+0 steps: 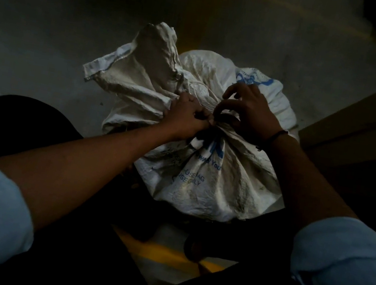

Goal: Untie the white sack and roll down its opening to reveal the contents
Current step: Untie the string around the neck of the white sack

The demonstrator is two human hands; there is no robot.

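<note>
A white woven sack [214, 184] with blue print stands on the floor in front of me, between my knees. Its neck is bunched and tied at about mid-height, and the loose top flap [142, 70] spreads up and to the left. My left hand [186, 117] is closed around the gathered neck just left of the knot. My right hand [249, 110] is at the knot from the right, thumb and forefinger pinching the tie while the other fingers are spread. The tie itself is mostly hidden by my fingers. The sack's contents are not visible.
The scene is dim. Grey concrete floor [53, 20] lies all around, with a yellow painted line [163, 252] under the sack. A brown box or board [371, 123] stands at the right. My dark trouser legs flank the sack.
</note>
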